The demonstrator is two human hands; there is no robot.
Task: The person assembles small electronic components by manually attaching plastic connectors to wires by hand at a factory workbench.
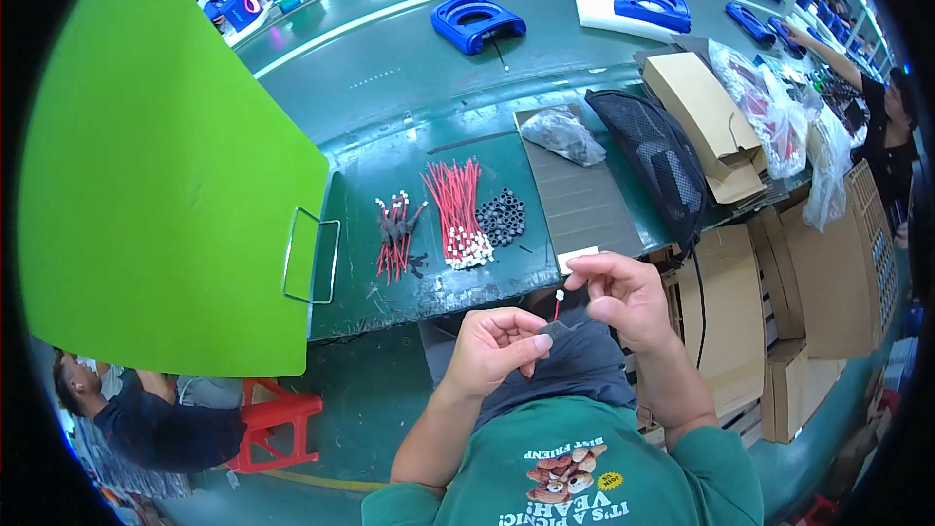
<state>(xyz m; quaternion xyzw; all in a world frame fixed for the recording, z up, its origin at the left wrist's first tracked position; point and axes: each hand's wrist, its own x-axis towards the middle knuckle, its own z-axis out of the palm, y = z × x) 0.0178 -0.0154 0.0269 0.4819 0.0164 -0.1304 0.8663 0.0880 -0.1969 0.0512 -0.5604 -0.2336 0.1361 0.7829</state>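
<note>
My left hand (pixel 499 343) pinches a short red wire lead (pixel 557 310) in front of my lap. A small white connector (pixel 559 294) tips the lead, and a dark grey piece (pixel 557 330) sits at its lower part by my thumb. Just to the right is my right hand (pixel 628 300), fingers bent and apart, with nothing visible in it. A bundle of red wire leads with white connectors (pixel 456 209) lies on the bench ahead. Left of it are several leads with dark wrapping (pixel 395 231); right of it is a heap of small black rings (pixel 502 218).
A brown cardboard sheet (pixel 581 190) bears a clear plastic bag (pixel 563 134), with a pale block (pixel 579 259) at its near end. A black mesh bag (pixel 654 161) and open cartons (pixel 716 317) stand right. A green panel (pixel 166 175) rises left. Blue housings (pixel 477 23) lie beyond; other people sit nearby.
</note>
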